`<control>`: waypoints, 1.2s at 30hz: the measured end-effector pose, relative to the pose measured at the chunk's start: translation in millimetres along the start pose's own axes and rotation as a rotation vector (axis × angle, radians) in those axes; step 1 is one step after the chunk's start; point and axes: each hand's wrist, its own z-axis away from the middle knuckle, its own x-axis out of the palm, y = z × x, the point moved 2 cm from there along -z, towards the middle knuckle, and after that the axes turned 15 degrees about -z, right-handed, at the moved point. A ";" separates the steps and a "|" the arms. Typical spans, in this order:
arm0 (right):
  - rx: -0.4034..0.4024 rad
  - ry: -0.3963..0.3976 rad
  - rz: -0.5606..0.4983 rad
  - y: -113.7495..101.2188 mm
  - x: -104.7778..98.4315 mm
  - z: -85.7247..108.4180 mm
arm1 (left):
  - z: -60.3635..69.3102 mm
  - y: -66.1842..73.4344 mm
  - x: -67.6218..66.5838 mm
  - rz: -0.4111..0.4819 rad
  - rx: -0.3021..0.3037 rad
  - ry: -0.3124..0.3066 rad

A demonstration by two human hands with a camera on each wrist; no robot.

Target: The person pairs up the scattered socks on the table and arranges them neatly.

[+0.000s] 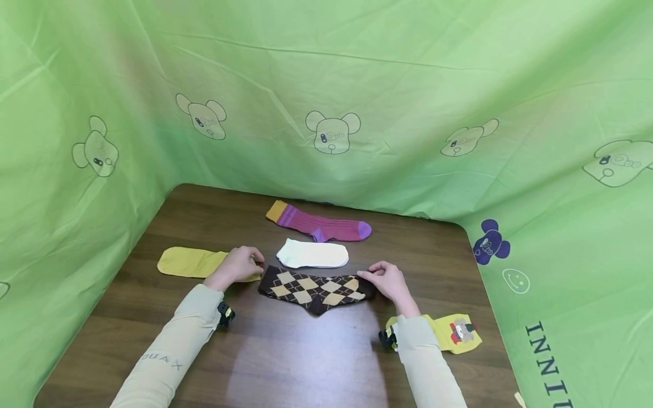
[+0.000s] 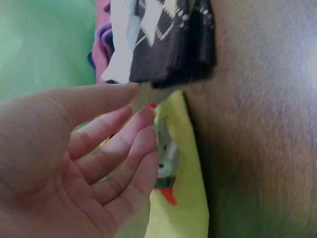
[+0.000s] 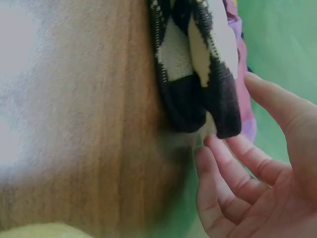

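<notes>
A brown argyle sock (image 1: 316,290) with tan and cream diamonds lies across the middle of the table, heel towards me. By its cuff, above the end of a yellow sock (image 1: 191,262), is my left hand (image 1: 238,266). In the left wrist view, that hand's thumb and loosely bent fingers (image 2: 141,141) hold nothing; a grey and red animal patch shows on the yellow sock beneath. My right hand (image 1: 389,281) is at the argyle sock's dark toe. Its thumb and fingers (image 3: 233,163) stand apart around the toe in the right wrist view, without a visible pinch; contact is unclear.
Beyond the argyle sock lie a white sock (image 1: 313,254) and a magenta sock (image 1: 334,226) with an orange cuff. Another yellow sock (image 1: 454,333) is partly under my right sleeve. Green printed cloth (image 1: 331,73) borders the wooden table (image 1: 285,362) at the back and sides.
</notes>
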 end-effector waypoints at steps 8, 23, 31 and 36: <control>-0.080 0.070 -0.095 -12.6 7.0 -3.2 | 1.8 -17.7 -14.8 0.108 -0.050 0.079; -0.219 0.051 -0.205 -56.6 40.3 -3.1 | 15.2 -55.5 -37.1 0.015 -0.090 0.146; -0.307 -0.027 -0.166 -80.1 75.5 -3.4 | 25.5 -89.1 -45.4 -0.047 -0.135 0.200; -0.337 -0.091 -0.134 -93.5 103.7 1.1 | 33.4 -106.6 -49.7 -0.052 -0.218 0.200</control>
